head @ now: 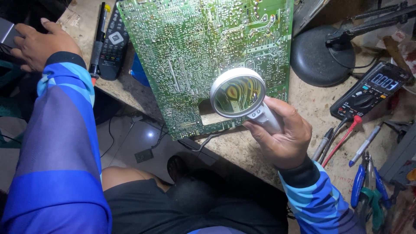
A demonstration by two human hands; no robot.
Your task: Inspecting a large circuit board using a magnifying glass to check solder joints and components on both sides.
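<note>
Looking down from the head camera, I see the bench first, a speckled top whose near edge runs diagonally just under the work, with my lap and the floor below it. On it lies the board, a large green circuit board solder side up, its lower corner overhanging that bench edge. Right of it sit a black lamp base, a meter with its probes, and blue pliers; left of it lie a remote and a soldering iron. My right hand is wrapped closed around the handle of the magnifier, holding the round lens over the board's lower right part, just above a rectangular cut-out. My left hand rests well apart at the far left, fingers curled loosely over a dark object at the frame edge; whether it grips it I cannot tell. I judge this as inspection of the solder joints; sweeping the lens on would call for a steady height and a level glass. Open room lies up and left across the board; to the right the meter and leads crowd close
</note>
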